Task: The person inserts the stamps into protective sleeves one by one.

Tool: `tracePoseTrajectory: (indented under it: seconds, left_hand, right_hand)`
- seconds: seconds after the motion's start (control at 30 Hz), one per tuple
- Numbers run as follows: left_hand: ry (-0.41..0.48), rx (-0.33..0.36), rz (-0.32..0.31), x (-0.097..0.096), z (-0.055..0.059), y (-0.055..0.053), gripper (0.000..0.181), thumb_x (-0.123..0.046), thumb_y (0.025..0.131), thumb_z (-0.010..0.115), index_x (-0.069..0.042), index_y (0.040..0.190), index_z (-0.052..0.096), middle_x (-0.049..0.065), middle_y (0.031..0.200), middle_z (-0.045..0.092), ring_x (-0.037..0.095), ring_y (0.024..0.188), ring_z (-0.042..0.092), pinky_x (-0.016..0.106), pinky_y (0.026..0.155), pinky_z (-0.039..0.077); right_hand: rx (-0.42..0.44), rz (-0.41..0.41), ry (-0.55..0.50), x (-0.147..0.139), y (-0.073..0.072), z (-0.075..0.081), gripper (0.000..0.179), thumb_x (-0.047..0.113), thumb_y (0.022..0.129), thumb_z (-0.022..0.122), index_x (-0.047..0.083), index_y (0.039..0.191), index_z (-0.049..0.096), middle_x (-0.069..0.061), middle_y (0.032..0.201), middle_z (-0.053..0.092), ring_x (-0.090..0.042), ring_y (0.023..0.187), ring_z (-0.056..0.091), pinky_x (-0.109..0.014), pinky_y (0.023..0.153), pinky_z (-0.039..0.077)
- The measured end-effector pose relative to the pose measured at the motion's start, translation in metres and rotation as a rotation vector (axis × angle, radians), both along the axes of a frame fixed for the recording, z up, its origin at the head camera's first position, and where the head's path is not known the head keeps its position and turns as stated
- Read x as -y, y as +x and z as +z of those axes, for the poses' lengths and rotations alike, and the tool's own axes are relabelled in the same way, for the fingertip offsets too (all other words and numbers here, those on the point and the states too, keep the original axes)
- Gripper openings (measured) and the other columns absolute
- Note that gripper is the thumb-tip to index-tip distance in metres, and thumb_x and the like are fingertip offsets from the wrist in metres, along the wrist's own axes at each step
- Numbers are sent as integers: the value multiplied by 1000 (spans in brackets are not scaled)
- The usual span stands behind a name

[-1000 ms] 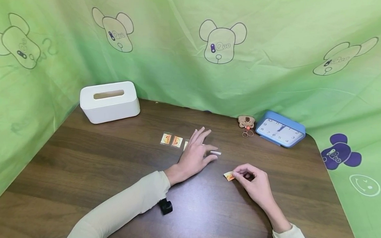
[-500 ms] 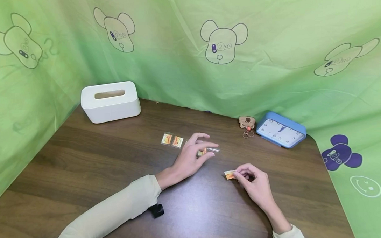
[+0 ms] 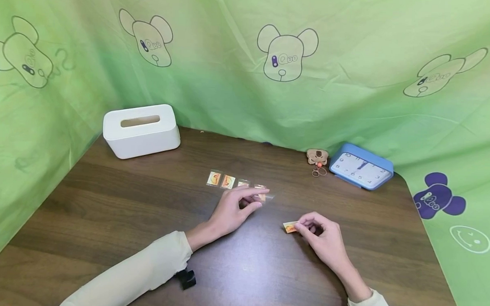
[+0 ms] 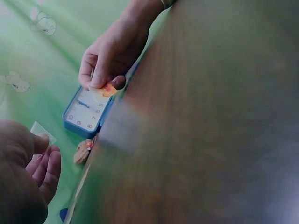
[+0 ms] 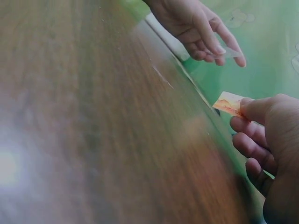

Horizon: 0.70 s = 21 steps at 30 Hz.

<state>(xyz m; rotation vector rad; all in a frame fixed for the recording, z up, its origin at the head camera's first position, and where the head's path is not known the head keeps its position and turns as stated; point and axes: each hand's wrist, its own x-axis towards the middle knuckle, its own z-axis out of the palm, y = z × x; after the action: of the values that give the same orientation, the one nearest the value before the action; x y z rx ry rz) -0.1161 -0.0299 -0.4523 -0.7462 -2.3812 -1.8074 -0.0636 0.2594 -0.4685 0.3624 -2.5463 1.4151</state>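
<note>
In the head view, my right hand (image 3: 325, 237) pinches a small orange and yellow picture card (image 3: 289, 227) between thumb and fingers, over the right middle of the table. The card (image 5: 229, 103) also shows at the fingertips in the right wrist view. My left hand (image 3: 231, 209) pinches a small clear plastic sleeve (image 4: 43, 132) between thumb and fingers. It hovers in front of a row of small sleeved picture cards on the table. Two of them, the leftmost card (image 3: 213, 178) and its neighbour (image 3: 228, 182), show fully; the others are partly covered by the left hand.
A white tissue box (image 3: 142, 133) stands at the back left of the brown table (image 3: 105, 220). At the back right are a blue clock (image 3: 362, 167) and a brown animal-shaped keychain (image 3: 317, 157). A green printed curtain (image 3: 215, 80) hangs around the table's back and sides.
My left hand has drawn back left and toward me from the card row, bringing the clear sleeve with it and uncovering more cards. The right hand, still pinching its card, has shifted slightly left.
</note>
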Motion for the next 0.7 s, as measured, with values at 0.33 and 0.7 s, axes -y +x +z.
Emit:
tracePoseTrajectory:
  seconds: [0.33,0.7]
  left_hand:
    - [-47,116,-3,13,-5,11,54,5,96,82,-4,146,67,7,98,79,10,85,71,25,78,61]
    - [-62,108,25,17,-11,17,7,-4,99,80,-9,100,75,-3,90,72,4,81,63,21,72,55]
  right_hand:
    - [-10,13,-80,8,3,0,13,-2,91,88,7,92,79,4,78,70,-4,67,58,-19,59,48]
    - [59,48,-222,23,5,2,14,-13,89,84,-1,94,77,-9,77,76,-3,65,65,-18,59,51]
